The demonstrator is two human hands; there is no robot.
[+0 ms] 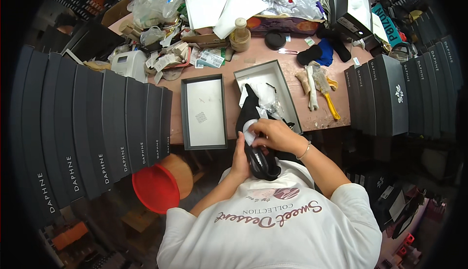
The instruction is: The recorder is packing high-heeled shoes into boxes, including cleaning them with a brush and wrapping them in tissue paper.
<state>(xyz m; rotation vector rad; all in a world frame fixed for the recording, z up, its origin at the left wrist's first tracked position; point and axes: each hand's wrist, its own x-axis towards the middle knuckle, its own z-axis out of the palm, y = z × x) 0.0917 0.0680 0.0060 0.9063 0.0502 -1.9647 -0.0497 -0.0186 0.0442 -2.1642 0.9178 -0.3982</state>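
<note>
A black pointed shoe point(248, 109) is upright before my chest, its toe pointing away from me and its heel end close to my shirt. My left hand point(239, 160) grips the shoe's left side. White paper stuffing point(249, 128) shows in the shoe's opening, and the bent fingers of my right hand point(277, 135) close on it. Beyond the shoe lies an open shoebox point(289, 93) holding crumpled white tissue point(267, 97) and something black, partly hidden by the shoe and my right hand. To its left, the grey-rimmed box lid point(204, 115) lies with its white inside facing up.
Dark shoeboxes stand in rows at left point(87, 127) and right point(387, 93). A yellow-handled brush point(331, 105) and cloths lie right of the open box. Behind are a bottle point(240, 36), white sheets point(219, 5) and plastic bags. A red stool point(155, 188) stands below the table's left.
</note>
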